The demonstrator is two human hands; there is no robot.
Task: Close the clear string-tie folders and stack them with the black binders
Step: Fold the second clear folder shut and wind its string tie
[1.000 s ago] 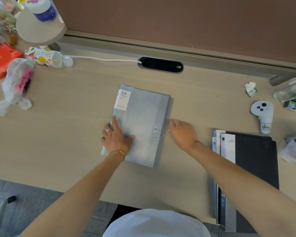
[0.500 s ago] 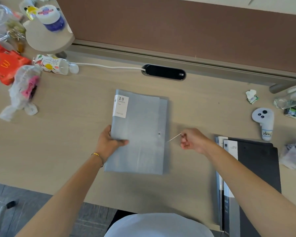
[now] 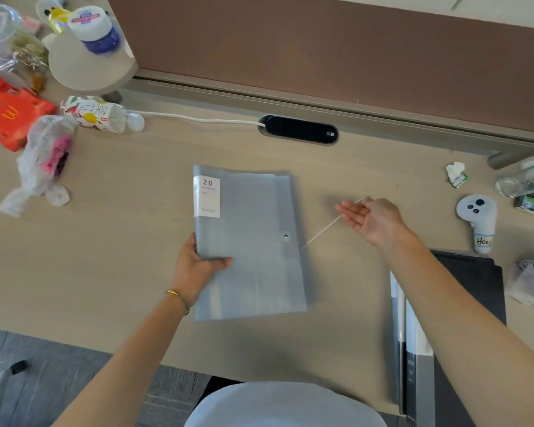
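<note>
The folder lay flat on the desk, below the black cable port and well left of the binders. The left hand gripped its left edge, thumb curled over the cover and fingers tucked beneath, apparently to pin it so the pull on the tie would not drag it across the wood. The flap was folded over, with the button showing near its right edge. From just right of that button the string ran taut up and to the right to the right hand, palm up, fingers nearly straight and loose; the string crossed them, though how it was caught there could not be made out. Held out like that, it probably stayed free of slack, ready for winding round the button. The tie was not yet wound.
</note>
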